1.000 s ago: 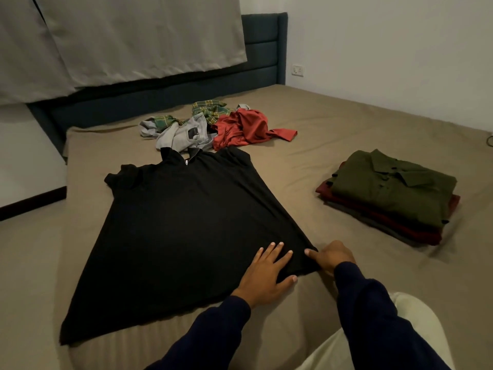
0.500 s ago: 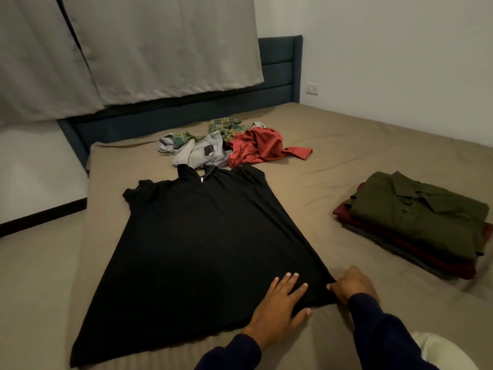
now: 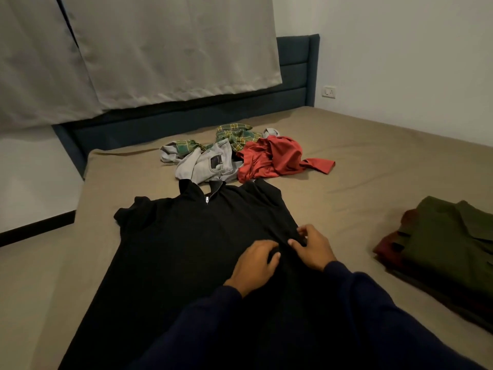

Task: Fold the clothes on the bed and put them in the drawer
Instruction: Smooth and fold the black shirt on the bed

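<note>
A black zip-neck shirt (image 3: pixel 186 249) lies spread flat on the tan bed (image 3: pixel 346 198), collar pointing away from me. My left hand (image 3: pixel 254 265) rests on the shirt's right half with fingers curled into the cloth. My right hand (image 3: pixel 310 248) pinches the shirt's right edge between thumb and fingers, lifting a small fold. A heap of unfolded clothes lies beyond the collar: grey jeans (image 3: pixel 208 164), a green plaid garment (image 3: pixel 234 133) and a red shirt (image 3: pixel 274 158). A folded stack topped by an olive shirt (image 3: pixel 450 241) sits at the right.
A dark blue headboard (image 3: pixel 296 73) and grey curtains (image 3: pixel 160 49) stand behind the bed. A white wall with a socket (image 3: pixel 328 92) runs along the right. The bed's left edge drops to a pale floor (image 3: pixel 34 169). No drawer is in view.
Both hands moved from the shirt's bottom right corner up to its right side. My left hand went from flat to curled; my right now pinches the side edge. The camera moved closer.
</note>
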Tool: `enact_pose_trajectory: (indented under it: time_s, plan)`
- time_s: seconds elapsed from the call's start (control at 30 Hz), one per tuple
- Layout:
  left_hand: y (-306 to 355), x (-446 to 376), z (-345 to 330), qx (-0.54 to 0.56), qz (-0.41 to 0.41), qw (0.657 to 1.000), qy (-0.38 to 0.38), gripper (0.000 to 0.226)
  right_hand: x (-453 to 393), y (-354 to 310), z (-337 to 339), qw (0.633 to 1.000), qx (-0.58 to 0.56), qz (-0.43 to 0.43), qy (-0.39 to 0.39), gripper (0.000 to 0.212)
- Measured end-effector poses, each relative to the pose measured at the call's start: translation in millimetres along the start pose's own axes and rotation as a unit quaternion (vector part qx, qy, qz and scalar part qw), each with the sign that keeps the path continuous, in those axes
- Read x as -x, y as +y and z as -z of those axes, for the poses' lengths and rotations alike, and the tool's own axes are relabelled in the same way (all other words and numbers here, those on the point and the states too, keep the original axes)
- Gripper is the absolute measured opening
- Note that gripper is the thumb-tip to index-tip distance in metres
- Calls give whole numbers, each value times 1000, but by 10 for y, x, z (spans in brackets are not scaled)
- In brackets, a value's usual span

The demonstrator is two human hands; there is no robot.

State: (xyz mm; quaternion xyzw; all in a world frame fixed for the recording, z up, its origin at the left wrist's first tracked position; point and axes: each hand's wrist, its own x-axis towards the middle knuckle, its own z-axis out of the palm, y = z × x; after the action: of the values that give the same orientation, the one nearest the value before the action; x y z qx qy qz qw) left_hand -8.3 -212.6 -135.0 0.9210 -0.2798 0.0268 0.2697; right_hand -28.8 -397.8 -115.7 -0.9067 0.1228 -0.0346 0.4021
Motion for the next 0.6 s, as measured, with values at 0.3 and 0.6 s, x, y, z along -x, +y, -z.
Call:
enact_pose_trajectory:
  time_s: [0.3, 0.6]
  plan:
    - [-1010, -2033, -11, -69, 12, 998, -9, 50, -2412, -375, -380, 993, -96, -71, -24, 109]
    - [-1598, -2449, -439, -51, 68, 993, 80, 59, -3433, 42, -346, 984, -161, -72, 29, 38]
